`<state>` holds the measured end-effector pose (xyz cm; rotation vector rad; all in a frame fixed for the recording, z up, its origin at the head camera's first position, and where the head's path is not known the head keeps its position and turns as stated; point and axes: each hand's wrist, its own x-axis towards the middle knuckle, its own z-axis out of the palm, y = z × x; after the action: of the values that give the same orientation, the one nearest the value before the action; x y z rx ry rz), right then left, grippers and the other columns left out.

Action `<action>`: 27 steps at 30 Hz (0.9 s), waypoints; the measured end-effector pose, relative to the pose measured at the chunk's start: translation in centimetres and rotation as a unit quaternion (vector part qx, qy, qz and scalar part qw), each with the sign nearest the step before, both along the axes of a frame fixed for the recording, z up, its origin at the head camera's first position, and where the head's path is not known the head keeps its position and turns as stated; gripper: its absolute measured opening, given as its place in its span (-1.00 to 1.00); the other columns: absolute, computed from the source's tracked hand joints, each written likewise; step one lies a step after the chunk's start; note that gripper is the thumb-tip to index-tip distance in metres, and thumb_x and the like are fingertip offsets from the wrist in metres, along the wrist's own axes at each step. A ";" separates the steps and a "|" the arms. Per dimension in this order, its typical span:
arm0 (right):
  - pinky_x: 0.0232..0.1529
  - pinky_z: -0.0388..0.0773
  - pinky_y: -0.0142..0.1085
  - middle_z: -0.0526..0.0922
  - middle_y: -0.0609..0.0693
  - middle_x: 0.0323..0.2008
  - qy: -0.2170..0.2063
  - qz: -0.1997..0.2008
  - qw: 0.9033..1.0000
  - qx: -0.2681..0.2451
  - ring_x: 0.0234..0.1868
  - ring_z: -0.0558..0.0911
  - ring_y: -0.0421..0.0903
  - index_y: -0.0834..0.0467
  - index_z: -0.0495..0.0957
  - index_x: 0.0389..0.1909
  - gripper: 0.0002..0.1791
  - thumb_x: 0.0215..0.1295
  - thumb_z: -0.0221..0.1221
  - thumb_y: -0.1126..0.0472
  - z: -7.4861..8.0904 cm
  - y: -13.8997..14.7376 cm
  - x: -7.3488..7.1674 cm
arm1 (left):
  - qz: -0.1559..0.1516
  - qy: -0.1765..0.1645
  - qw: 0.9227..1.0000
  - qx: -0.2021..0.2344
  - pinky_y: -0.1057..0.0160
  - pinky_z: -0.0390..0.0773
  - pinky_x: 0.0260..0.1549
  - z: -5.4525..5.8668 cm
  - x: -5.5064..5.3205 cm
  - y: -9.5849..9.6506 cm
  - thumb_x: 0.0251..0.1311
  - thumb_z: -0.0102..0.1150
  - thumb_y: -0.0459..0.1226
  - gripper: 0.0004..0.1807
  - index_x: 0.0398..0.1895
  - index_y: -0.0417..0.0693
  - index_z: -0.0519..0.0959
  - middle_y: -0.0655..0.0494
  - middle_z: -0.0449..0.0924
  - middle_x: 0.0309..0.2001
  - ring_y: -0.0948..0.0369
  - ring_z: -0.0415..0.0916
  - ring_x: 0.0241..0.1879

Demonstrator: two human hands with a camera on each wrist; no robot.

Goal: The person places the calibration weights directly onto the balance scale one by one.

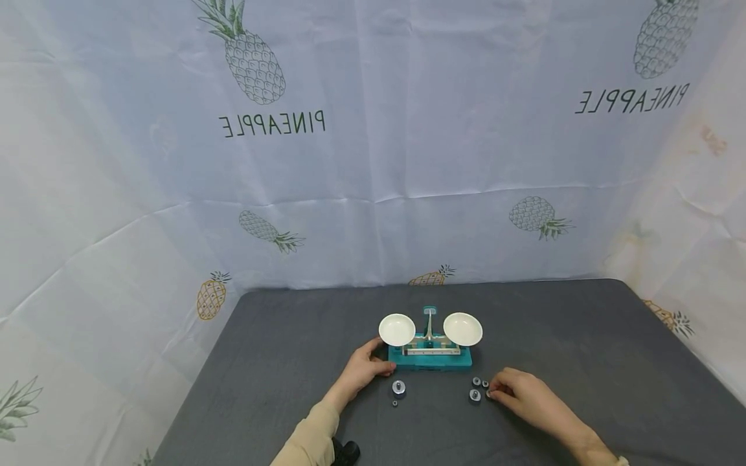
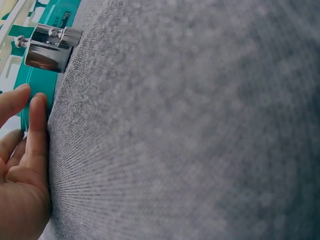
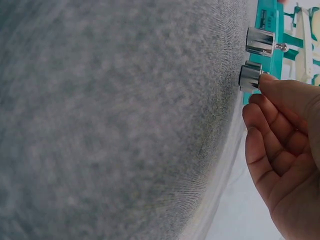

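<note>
A balance scale with a teal base (image 1: 430, 361) and two white pans (image 1: 397, 330) stands on the dark table. My left hand (image 1: 362, 370) is at the base's left end. Its thumb and a finger, fairly straight, touch the base there. My right hand (image 1: 527, 396) pinches a small metal weight (image 1: 489, 393) between thumb and forefinger. Close beside it stand several more weights, among them a larger knobbed weight (image 1: 474, 396). In front of the scale's left side are another large weight (image 1: 399, 388) and a tiny weight (image 1: 394, 403). The right hand's other fingers are loosely curled.
A dark grey cloth covers the table (image 1: 280, 382). Behind it hangs a white curtain (image 1: 379, 162) printed with pineapples. A black object (image 1: 348, 451) lies by the left sleeve at the bottom edge, partly cut off.
</note>
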<state>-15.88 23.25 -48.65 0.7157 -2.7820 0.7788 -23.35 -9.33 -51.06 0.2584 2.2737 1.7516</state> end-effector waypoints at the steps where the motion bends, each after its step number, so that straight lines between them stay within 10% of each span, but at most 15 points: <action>1: -0.53 0.30 -0.49 0.41 -0.36 -0.53 -0.005 0.000 1.000 0.001 -0.51 0.29 -0.52 -0.03 0.56 -0.49 -0.91 0.09 0.29 0.14 0.0 0.0 0.0 | 0.001 -0.001 1.000 -0.002 0.31 0.57 -0.41 0.0 0.0 0.0 0.01 0.31 -0.31 -0.29 0.28 -0.24 0.30 -0.05 0.67 -0.43 0.34 0.57 -0.50; 13: -0.52 0.34 -0.48 0.45 -0.36 -0.51 -0.002 -0.012 1.000 0.004 -0.50 0.31 -0.52 -0.02 0.58 -0.50 -0.91 0.07 0.30 0.21 0.5 0.1 0.1 | -0.001 0.001 1.000 -0.004 0.28 0.58 -0.37 2.8 1.4 0.2 0.04 0.26 -0.36 -0.33 0.26 -0.34 0.29 -0.15 0.67 -0.41 0.28 0.60 -0.46; 27: -0.52 0.39 -0.48 0.49 -0.37 -0.51 0.010 -0.023 0.999 -0.030 -0.50 0.36 -0.53 -0.08 0.58 -0.48 -0.87 0.09 0.28 0.24 2.5 0.1 0.2 | -0.002 0.001 1.000 -0.001 0.26 0.59 -0.36 2.8 1.3 0.1 0.05 0.26 -0.37 -0.34 0.25 -0.35 0.29 -0.17 0.68 -0.40 0.21 0.63 -0.43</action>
<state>-15.69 23.39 -46.10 0.6424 -2.7339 0.8376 -22.01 -9.21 -48.25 0.2640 2.2734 1.7480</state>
